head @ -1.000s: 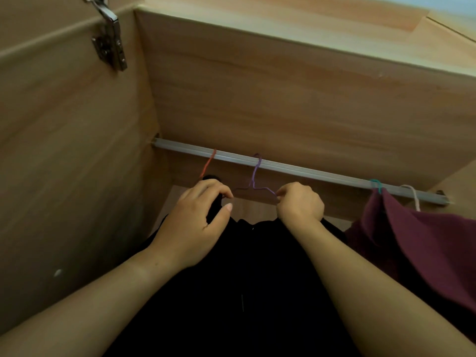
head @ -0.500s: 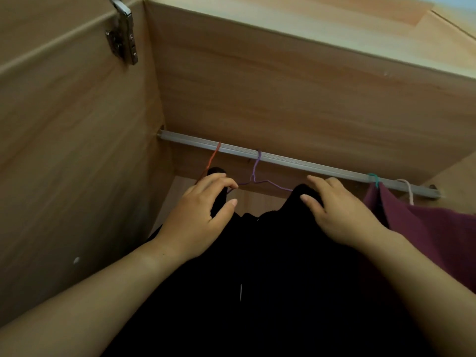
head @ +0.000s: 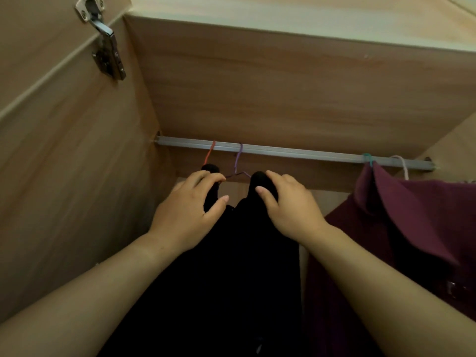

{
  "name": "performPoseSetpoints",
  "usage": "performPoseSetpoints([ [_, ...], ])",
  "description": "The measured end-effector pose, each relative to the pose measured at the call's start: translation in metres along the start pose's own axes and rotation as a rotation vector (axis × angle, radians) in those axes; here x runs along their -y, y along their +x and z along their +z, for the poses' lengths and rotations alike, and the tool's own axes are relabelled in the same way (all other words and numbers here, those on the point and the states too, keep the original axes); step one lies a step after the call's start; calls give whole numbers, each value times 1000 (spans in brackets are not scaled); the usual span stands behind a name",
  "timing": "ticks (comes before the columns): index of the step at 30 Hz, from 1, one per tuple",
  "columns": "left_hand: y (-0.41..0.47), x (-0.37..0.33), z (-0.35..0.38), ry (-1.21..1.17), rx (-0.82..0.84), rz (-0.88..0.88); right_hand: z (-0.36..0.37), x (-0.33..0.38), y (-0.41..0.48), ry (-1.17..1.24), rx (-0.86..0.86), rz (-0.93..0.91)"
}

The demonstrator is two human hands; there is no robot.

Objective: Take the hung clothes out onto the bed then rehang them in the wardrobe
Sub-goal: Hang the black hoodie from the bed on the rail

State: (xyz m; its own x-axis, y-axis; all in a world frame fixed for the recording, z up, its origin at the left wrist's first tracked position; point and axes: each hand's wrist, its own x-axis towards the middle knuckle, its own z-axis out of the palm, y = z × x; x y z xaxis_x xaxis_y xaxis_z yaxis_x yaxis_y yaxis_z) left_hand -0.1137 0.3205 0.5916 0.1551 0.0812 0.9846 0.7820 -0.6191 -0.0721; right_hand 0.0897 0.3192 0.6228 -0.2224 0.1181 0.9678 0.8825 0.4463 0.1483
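Black garment (head: 226, 266) hanging on a purple hanger (head: 239, 161), whose hook sits over the metal rail (head: 296, 152) toward the left end of the wardrobe (head: 283, 86) interior. An orange hanger (head: 210, 154) hooks the rail just to its left. Left hand (head: 186, 215): fingers (head: 206, 177) curled over the garment's left shoulder, thumb pressed against the cloth below, so the cloth is pinched between them. Right hand (head: 291, 204): fingers (head: 279, 176) closed over the right shoulder, thumb laid on the near face of the fabric; the grip holds cloth, and the hanger wire shows bare between the two hands. To the right, apart from the black garment at rail level, a maroon garment (head: 412, 228) hangs from a teal hanger (head: 368, 158), with a white hanger (head: 401, 166) just beyond it. A metal hinge (head: 108, 50) is fixed to the left side panel, above the rail.
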Motion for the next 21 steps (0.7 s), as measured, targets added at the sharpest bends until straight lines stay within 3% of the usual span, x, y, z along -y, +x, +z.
performPoseSetpoints([
  [7,-46,-29,4,253,101,-90,10,-4,-76,235,-95,-60],
  [13,-117,-40,36,383,161,-146,24,-9,-156,199,-61,-118],
  [21,-207,-69,43,371,270,-268,7,-15,-244,280,68,-23],
])
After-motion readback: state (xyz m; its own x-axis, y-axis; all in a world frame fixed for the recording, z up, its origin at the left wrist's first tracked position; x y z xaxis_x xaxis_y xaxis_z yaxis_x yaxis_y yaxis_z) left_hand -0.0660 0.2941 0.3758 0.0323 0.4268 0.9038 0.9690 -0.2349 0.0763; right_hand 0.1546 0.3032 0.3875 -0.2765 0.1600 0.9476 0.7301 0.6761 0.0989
